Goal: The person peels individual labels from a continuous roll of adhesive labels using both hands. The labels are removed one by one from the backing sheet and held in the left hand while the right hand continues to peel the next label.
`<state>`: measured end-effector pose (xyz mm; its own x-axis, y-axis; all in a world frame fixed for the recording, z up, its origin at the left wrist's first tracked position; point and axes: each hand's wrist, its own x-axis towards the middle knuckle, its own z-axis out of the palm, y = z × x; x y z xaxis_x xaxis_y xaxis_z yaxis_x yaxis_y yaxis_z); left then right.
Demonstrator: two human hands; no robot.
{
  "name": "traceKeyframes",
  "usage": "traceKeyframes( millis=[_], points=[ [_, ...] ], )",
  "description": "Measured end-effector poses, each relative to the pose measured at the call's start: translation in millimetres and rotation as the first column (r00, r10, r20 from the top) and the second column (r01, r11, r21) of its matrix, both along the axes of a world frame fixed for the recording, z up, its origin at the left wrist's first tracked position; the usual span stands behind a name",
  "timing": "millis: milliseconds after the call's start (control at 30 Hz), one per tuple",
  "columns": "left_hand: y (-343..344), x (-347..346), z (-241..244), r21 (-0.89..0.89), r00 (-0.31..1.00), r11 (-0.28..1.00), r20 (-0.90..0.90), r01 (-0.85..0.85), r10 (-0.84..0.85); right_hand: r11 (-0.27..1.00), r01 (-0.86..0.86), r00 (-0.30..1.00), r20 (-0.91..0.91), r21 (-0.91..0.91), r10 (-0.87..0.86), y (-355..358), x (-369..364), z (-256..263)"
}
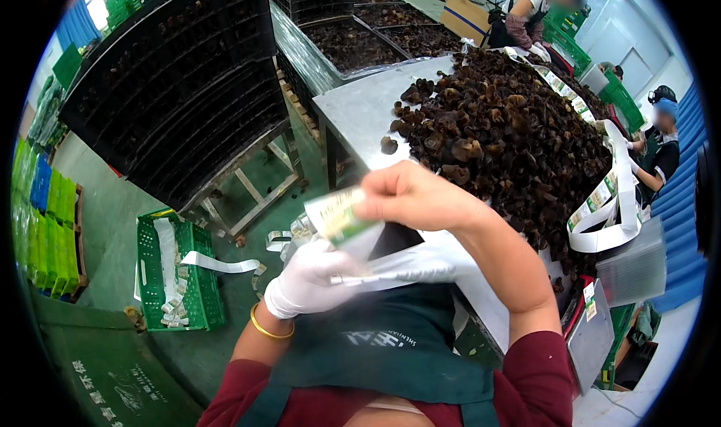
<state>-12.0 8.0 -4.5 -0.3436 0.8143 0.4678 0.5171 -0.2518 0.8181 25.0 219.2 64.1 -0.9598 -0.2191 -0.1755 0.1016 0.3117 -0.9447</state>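
My right hand (417,199), bare, pinches a printed label (338,216) with green and cream colouring, blurred by motion. Just below it, my left hand (315,280) wears a white glove and is closed on a thin white plastic piece (422,266), perhaps a bag, that stretches across my apron. The label hangs above the gloved fingers; whether they touch it I cannot tell. To the right of my hands, a large heap of dark brown wood-ear mushrooms (507,139) covers much of a metal table (360,106).
Label strips (625,196) loop over the heap. A metal plate (591,331) stands by the table's right end. Stacked black crates (186,89) rise at left, above a green crate (211,292) holding label strips. Two co-workers (526,10) (656,151) are beyond the heap.
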Motion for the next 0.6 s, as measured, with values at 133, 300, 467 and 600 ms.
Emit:
traceKeyframes(
  millis=[133, 300, 467, 600],
  points=[
    [8.3, 11.0, -8.2, -0.030, 0.983, 0.990, 0.129, 0.138, -0.133, 0.895, 0.287, 0.941, -0.072, -0.341, -0.329, -9.9, -8.6, 18.9],
    [6.7, 15.7, -13.7, 0.006, 0.941, 0.989, 0.308, -0.148, 0.139, 0.850, 0.526, 0.801, -0.342, 0.013, -0.491, -3.5, -15.5, 5.1],
    [13.3, 13.6, -9.1, -0.004, 0.975, 0.975, -0.015, -0.221, 0.221, 0.953, 0.237, 0.942, -0.197, -0.190, -0.273, -25.6, 0.4, 11.5],
    [13.0, 18.7, -2.1, -0.001, 0.954, 0.967, -0.164, -0.256, 0.252, 0.954, 0.289, 0.900, -0.361, 0.077, -0.243, -28.2, -5.2, -6.0]
  ],
)
